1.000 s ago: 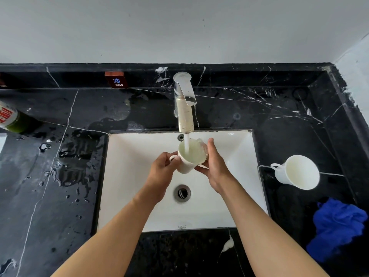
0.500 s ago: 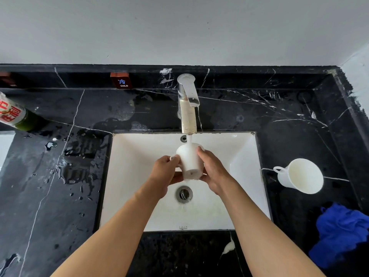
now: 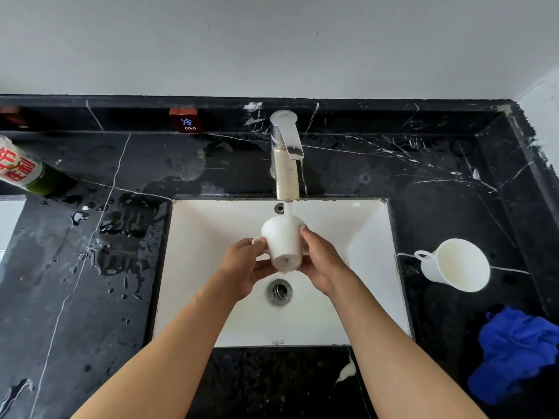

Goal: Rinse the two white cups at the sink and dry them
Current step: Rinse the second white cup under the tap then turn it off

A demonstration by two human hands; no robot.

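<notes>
Both hands hold one white cup (image 3: pixel 282 241) over the white sink (image 3: pixel 208 237), under the running tap (image 3: pixel 286 152). The cup is tipped with its base toward me and its mouth away, and the water stream hits its far side. My left hand (image 3: pixel 242 267) grips the handle side and my right hand (image 3: pixel 322 264) clasps the other side. The second white cup (image 3: pixel 456 264) lies on its side on the black marble counter to the right of the sink, mouth toward me, handle to the left.
A crumpled blue cloth (image 3: pixel 517 352) lies at the counter's right front. A green bottle with a red and white label (image 3: pixel 21 169) sits at the far left. Water puddles (image 3: pixel 121 237) cover the counter left of the sink. The drain (image 3: pixel 279 291) lies below the hands.
The cup was upright with water pouring into it; it has been tipped over so its base faces me. The view has shifted slightly.
</notes>
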